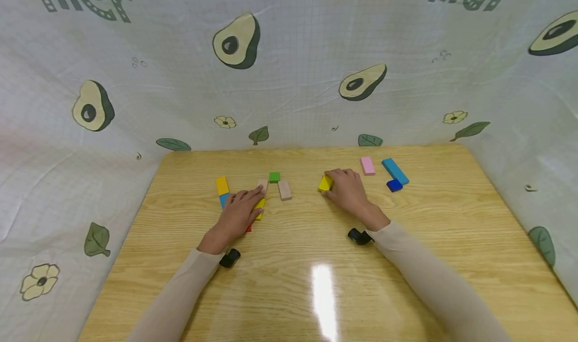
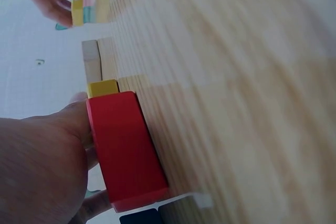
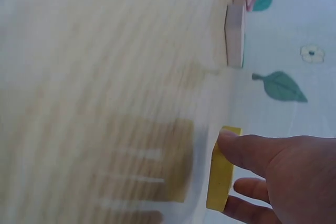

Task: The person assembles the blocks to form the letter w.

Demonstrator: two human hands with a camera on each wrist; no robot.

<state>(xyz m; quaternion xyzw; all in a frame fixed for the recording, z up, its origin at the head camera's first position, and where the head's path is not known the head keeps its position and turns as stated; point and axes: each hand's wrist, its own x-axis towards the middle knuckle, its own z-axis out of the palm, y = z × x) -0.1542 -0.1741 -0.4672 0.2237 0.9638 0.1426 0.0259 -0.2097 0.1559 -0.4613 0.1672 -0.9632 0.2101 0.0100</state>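
Head view: thumb and fingers of the right hand (image 1: 348, 190) pinch a yellow block (image 1: 324, 184). Fingers of the left hand (image 1: 236, 214) extend, slightly parted, to a pale block (image 1: 263, 183); the thumb touches a second yellow block (image 1: 259, 209). A red block (image 2: 126, 145) lies beside the palm. Between the hands, a green block (image 1: 274, 177) sits on the wooden table (image 1: 284, 272). A pink block (image 1: 368, 166) lies right of the right hand.

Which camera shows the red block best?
The left wrist view: there the red block is large, close and mostly unobstructed. The head view shows only a small red part at the edge of the left hand; the right wrist view does not show it.
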